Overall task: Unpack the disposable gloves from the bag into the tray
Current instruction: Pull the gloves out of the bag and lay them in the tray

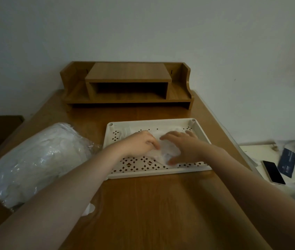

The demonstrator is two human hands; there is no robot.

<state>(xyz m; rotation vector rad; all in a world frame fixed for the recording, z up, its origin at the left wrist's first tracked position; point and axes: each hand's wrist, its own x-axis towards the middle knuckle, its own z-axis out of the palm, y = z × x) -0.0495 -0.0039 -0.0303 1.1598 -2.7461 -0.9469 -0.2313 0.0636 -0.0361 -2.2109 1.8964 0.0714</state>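
Both hands are down in the tray (203,136) — the left hand (141,143) curled, fingertips pinching the crumpled gloves (168,150), the right hand (186,147) spread flat with fingers splayed, pressing on the same pile. The gloves lie mid-tray on its perforated floor. Left of the tray, nearly touching it, sits the clear bag (34,163), bulging with more gloves. A wooden shelf (126,83) stands at the worktop's (152,204) far edge — a phone (273,172) lies off right.
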